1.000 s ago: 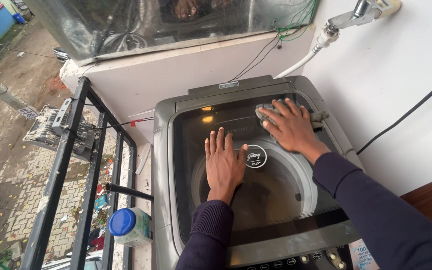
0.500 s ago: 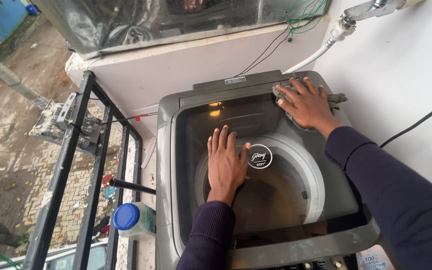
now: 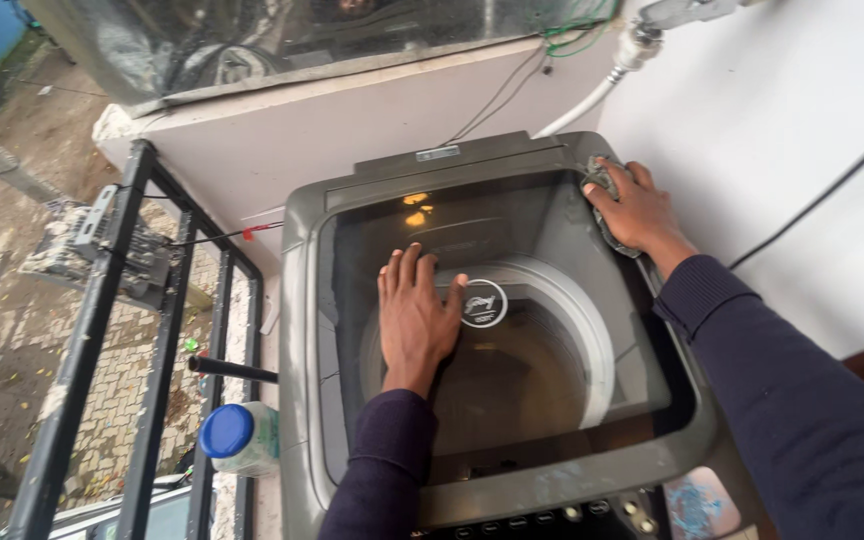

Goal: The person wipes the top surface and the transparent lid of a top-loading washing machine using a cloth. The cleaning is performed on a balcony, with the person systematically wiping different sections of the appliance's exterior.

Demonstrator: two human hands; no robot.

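Right hand, cloth now farther right

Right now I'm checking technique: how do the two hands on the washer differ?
The left hand lies flat and bare, fingers spread, on the glass lid; the right hand presses a grey cloth at the lid's far right corner, fingers curled. Both wear dark sleeves.

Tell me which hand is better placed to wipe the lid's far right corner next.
Right. The right hand already presses the grey cloth at the far right corner of the washing machine lid. The left hand lies flat and empty on the glass near the middle, probably just bracing.
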